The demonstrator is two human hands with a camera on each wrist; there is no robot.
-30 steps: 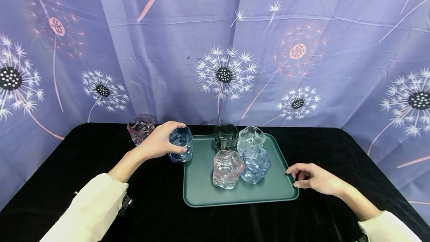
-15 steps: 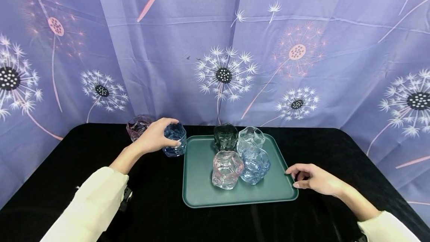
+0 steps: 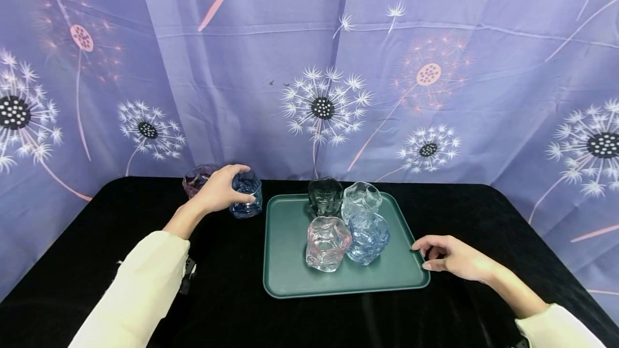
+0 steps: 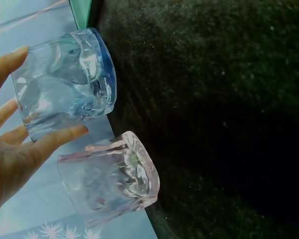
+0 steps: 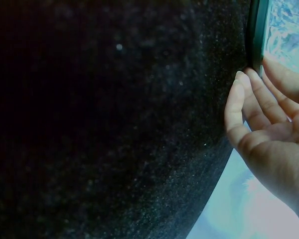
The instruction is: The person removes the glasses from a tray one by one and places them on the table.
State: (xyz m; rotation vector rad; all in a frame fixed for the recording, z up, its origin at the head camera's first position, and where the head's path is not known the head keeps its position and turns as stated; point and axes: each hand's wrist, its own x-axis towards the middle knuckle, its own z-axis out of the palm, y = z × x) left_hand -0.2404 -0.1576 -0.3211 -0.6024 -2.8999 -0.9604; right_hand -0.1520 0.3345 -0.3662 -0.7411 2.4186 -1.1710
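Observation:
My left hand (image 3: pixel 220 191) grips a dark blue glass tumbler (image 3: pixel 249 197) between thumb and fingers, left of the green tray (image 3: pixel 287 278). Seen from the left wrist, the blue tumbler (image 4: pixel 65 82) is close over the black cloth. A purple-pink glass tumbler (image 3: pixel 193 180) stands behind that hand, partly hidden by it. My right hand (image 3: pixel 454 255) pinches the tray's right rim, its thumb over the edge (image 5: pixel 259 35) in the right wrist view. On the tray stand a dark grey tumbler (image 3: pixel 325 197), a clear one (image 3: pixel 360 197), a pale pink one (image 3: pixel 326 248) and a light blue one (image 3: pixel 369 240).
A black cloth (image 3: pixel 232 305) covers the table under the tray. Behind it hangs a purple curtain (image 3: pixel 251 95) printed with dandelions, right at the table's back edge.
My left hand has carried the dark blue tumbler leftward and back, from over the tray's left edge to beside the purple-pink one. The right hand and the tray have stayed put.

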